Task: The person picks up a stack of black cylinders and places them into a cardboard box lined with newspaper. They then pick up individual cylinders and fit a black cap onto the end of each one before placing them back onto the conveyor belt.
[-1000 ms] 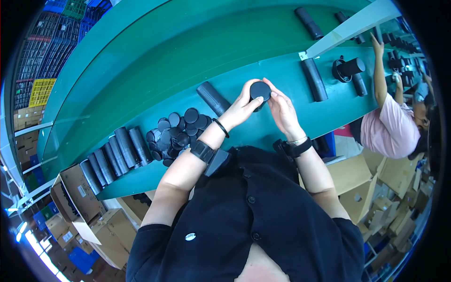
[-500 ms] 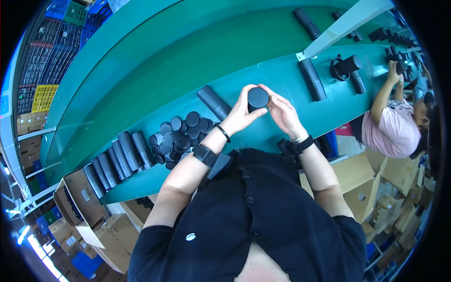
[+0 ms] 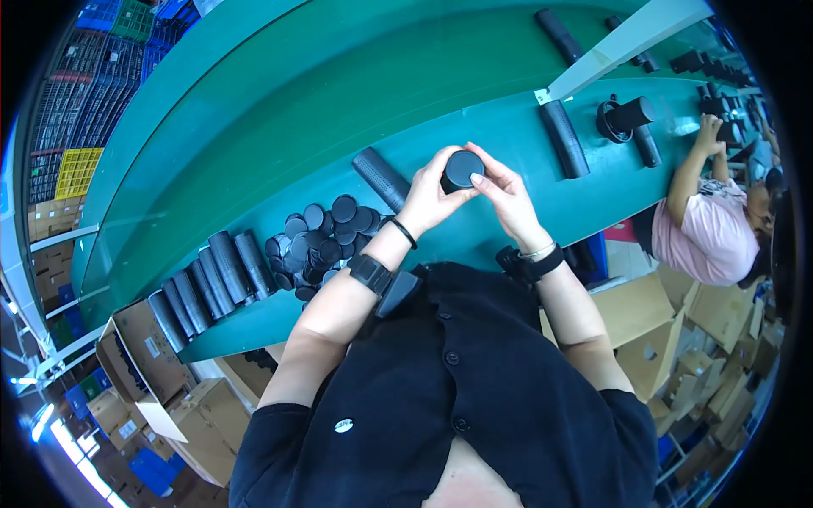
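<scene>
Over the green surface, the left hand curls around a black cylinder, while the right hand also holds its other side.

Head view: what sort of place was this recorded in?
Probably a factory assembly area: a long green workbench bears a heap of black discs and a row of black tubes, cardboard boxes stand around it, and a co-worker is at the right.
</scene>
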{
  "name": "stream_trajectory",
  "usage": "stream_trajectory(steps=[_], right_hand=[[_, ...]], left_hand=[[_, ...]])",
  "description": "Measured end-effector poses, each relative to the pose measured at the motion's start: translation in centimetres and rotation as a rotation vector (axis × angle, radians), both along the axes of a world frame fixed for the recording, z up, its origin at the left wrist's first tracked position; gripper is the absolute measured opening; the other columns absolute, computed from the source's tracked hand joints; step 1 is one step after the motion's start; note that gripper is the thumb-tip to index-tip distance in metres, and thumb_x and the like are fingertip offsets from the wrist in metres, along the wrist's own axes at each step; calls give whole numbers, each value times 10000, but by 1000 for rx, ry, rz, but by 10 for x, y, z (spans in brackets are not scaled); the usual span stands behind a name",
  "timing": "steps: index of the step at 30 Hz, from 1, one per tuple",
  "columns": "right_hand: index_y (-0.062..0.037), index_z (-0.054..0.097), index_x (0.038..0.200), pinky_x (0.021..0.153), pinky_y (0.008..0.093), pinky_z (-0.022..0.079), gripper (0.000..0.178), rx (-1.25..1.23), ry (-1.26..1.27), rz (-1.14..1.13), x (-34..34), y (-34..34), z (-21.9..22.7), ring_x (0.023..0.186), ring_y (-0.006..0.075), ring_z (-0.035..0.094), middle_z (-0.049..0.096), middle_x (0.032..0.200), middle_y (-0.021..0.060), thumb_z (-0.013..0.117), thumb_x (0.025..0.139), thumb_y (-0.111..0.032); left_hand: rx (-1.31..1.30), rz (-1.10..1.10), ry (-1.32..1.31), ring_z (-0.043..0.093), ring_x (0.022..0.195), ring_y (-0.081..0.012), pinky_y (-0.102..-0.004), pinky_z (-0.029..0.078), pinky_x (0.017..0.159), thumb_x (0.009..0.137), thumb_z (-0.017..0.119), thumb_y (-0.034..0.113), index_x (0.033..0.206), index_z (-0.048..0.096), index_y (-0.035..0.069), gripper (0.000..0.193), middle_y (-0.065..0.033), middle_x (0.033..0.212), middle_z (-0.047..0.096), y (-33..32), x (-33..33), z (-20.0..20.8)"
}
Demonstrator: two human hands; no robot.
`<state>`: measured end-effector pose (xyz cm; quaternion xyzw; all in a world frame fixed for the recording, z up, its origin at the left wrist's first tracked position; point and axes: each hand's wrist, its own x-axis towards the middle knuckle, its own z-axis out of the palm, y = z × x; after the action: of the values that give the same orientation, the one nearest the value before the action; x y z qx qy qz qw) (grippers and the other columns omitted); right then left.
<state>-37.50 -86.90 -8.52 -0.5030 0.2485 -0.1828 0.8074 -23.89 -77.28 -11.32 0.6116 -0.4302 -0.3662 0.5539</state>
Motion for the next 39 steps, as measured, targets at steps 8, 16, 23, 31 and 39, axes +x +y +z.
stream_trajectory(steps=[8,16,23,31,39], right_hand=[[-6,364,1432,1081,327,345,709,-204,-70,102,-2,-6,-6,1291,199,437,449,1413,122,719,822,-74],[0,422,1386,1082,349,357,692,-569,87,73,5,-4,-4,1305,208,430,461,1405,121,755,784,-74],[3,468,1337,990,342,456,625,-797,137,39,10,-7,-11,1205,228,541,542,1323,150,747,781,-60],[-10,495,1306,972,343,469,606,-837,247,-72,21,-2,-6,1157,242,579,579,1261,166,747,755,-40],[-25,545,1274,930,350,501,635,-636,92,13,9,-21,8,1103,246,593,603,1179,119,811,702,-101]], left_hand=[[121,-113,26,569,1120,-191,-340,490,922,702,841,155,1273,452,34,702,-130,1199,570,-4,17,0],[-17,-103,-333,568,1153,-303,-368,478,948,706,794,116,1323,414,47,727,-169,1238,550,-3,19,-7],[38,-102,-219,565,1152,-324,-375,468,954,719,778,130,1313,418,31,702,-184,1232,560,-6,21,-6],[54,-18,-220,603,1095,-323,-370,492,911,716,747,112,1278,447,29,642,-182,1171,595,-11,21,-5],[-26,-65,-268,605,1089,-335,-380,500,888,735,763,123,1278,454,28,632,-197,1159,604,-13,17,-1]])
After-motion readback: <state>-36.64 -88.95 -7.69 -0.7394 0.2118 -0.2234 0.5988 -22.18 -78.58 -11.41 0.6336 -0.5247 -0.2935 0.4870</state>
